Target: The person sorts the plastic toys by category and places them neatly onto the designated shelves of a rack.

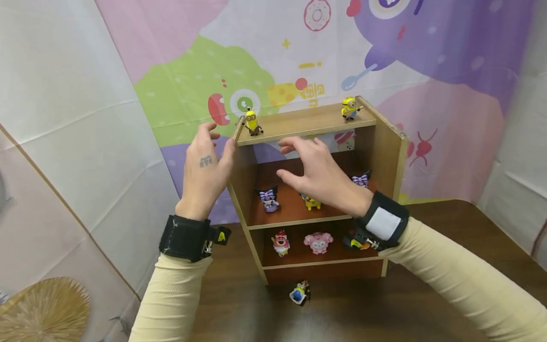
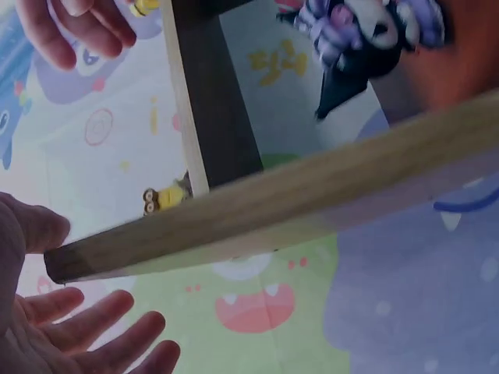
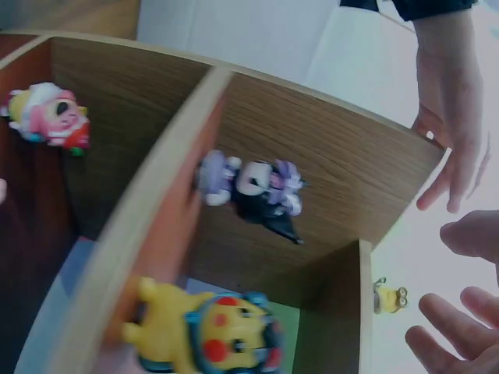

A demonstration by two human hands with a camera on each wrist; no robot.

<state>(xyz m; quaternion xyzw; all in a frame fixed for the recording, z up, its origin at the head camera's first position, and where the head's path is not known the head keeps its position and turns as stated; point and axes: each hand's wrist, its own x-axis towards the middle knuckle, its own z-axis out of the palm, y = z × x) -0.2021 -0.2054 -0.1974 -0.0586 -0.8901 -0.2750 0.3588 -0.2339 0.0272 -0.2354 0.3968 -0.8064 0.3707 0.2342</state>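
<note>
My left hand (image 1: 204,166) is at the upper left corner of a small wooden display shelf (image 1: 299,122). Its thumb and spread fingers lie on either side of the side panel (image 2: 234,206); whether they touch it, I cannot tell. Loosely bent and holding nothing, my right hand (image 1: 318,175) hovers before the upper compartment. A yellow banana-suited minion figure (image 1: 253,123) stands on the top board near the left hand. Another minion figure (image 1: 349,109) stands at the top right. Behind the right hand is a yellow Pikachu-like figure (image 3: 210,323), partly hidden in the head view.
A purple-bowed figure (image 1: 269,200) stands left in the upper compartment, another bowed figure (image 1: 361,179) right. Below are a red-hatted bear figure (image 1: 280,243) and a pink figure (image 1: 318,242). A minion figure (image 1: 300,293) is on the brown table (image 1: 342,318) before the shelf.
</note>
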